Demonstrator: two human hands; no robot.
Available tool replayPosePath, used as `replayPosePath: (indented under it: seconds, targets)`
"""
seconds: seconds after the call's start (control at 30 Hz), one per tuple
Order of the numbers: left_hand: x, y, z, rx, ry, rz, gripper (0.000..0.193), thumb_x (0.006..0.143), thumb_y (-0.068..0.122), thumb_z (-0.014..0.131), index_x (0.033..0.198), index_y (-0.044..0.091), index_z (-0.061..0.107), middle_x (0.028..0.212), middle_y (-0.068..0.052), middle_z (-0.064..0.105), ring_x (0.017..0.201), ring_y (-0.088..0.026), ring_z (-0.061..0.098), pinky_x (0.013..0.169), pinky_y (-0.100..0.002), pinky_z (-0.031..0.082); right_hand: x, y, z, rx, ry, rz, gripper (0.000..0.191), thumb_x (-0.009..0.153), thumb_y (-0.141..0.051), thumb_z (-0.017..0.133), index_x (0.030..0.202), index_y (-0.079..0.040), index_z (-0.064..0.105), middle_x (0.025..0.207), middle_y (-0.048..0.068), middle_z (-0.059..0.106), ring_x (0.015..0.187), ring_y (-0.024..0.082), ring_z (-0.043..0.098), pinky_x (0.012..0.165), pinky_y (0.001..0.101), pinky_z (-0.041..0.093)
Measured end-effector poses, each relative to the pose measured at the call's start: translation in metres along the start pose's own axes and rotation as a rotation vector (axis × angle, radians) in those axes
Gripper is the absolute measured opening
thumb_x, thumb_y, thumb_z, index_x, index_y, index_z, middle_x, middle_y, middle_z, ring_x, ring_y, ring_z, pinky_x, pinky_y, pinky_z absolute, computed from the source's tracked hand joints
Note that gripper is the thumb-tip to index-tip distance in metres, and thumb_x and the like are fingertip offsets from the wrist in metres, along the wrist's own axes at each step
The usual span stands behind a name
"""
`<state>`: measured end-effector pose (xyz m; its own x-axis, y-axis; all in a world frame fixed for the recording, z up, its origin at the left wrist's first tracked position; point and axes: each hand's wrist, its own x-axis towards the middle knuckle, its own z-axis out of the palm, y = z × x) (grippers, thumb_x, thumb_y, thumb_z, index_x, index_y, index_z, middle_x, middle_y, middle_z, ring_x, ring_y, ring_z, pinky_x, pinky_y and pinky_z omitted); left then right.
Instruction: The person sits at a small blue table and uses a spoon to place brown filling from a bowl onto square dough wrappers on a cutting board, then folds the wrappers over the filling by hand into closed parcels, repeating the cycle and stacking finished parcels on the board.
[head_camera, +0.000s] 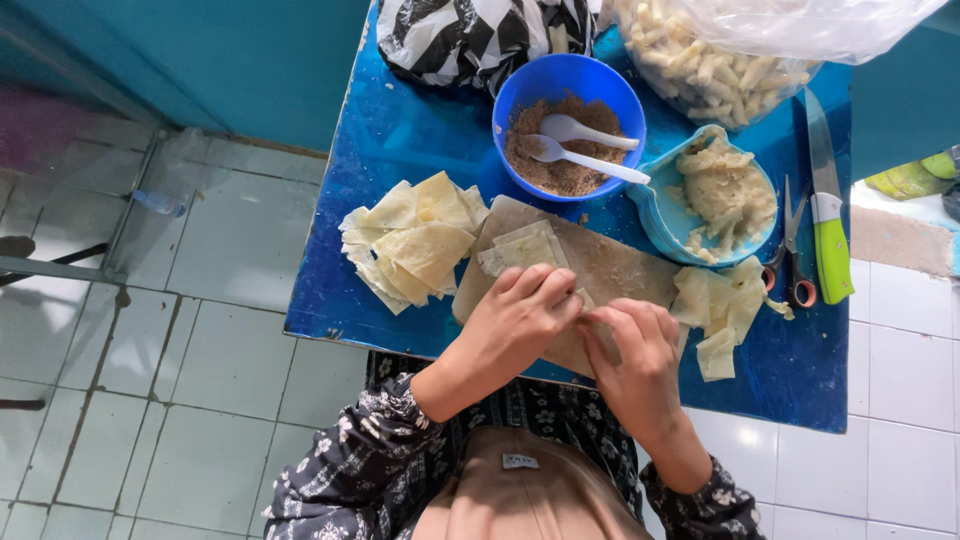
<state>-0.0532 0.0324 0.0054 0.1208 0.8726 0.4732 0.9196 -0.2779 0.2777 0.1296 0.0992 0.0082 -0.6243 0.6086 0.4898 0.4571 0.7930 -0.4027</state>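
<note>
On a blue-painted table (400, 140) lies a brown wooden cutting board (610, 265), where the left hand (515, 320) and right hand (630, 350) meet, fingers curled over a small pale dough wrapper (584, 298) that they mostly hide. A stack of thin yellowish square wrappers (412, 240) sits just left of the board. Behind it stands a round blue plastic bowl (520, 95) of brown crumbs with two white plastic spoons (590, 145), and a green-handled knife (828, 215) lies far right.

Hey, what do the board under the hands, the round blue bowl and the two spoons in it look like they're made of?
The board looks like bare wood: matte brown, worn and stained. The round blue bowl seems to be plastic, with uniform colour and a smooth, slightly shiny rim. The two spoons look like white plastic, glossy and moulded, though that is hard to confirm. The left hand and right hand work on the board.
</note>
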Motion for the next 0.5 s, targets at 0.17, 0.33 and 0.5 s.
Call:
replayPosePath:
  seconds: [0.17, 0.33, 0.5]
  targets:
    - [0.0016, 0.0014, -0.0033, -0.131, 0.062, -0.108, 0.039, 0.091, 0.014, 0.063, 0.129, 0.008, 0.062, 0.128, -0.006, 0.057, 0.124, -0.024, 0.054, 0.105, -0.039, 0.041, 0.0063, 0.0053, 0.0028, -0.082, -0.055, -0.044, 0.021, 0.090, -0.008, 0.075, 0.110, -0.007, 0.070, 0.110, 0.009, 0.066, 0.107, 0.031, 0.061, 0.096, 0.0432, 0.043]
    - [0.0011, 0.0047, -0.0003, -0.310, 0.061, -0.116, 0.060, 0.093, 0.006, 0.058, 0.151, 0.010, 0.047, 0.133, -0.006, 0.062, 0.131, -0.025, 0.056, 0.113, -0.040, 0.039, 0.0045, 0.0041, 0.0038, -0.151, -0.088, -0.049, 0.030, 0.088, -0.006, 0.070, 0.118, -0.003, 0.070, 0.116, 0.012, 0.065, 0.111, 0.033, 0.060, 0.096, 0.0448, 0.042]
    - [-0.0012, 0.0092, 0.0057, -0.222, 0.044, -0.081, 0.067, 0.097, 0.005, 0.055, 0.160, 0.010, 0.034, 0.136, -0.005, 0.064, 0.140, -0.025, 0.052, 0.122, -0.048, 0.030, 0.0037, 0.0040, 0.0033, -0.109, -0.094, 0.045, 0.035, 0.090, -0.006, 0.070, 0.125, -0.001, 0.068, 0.119, 0.013, 0.064, 0.112, 0.033, 0.059, 0.096, 0.0448, 0.042]
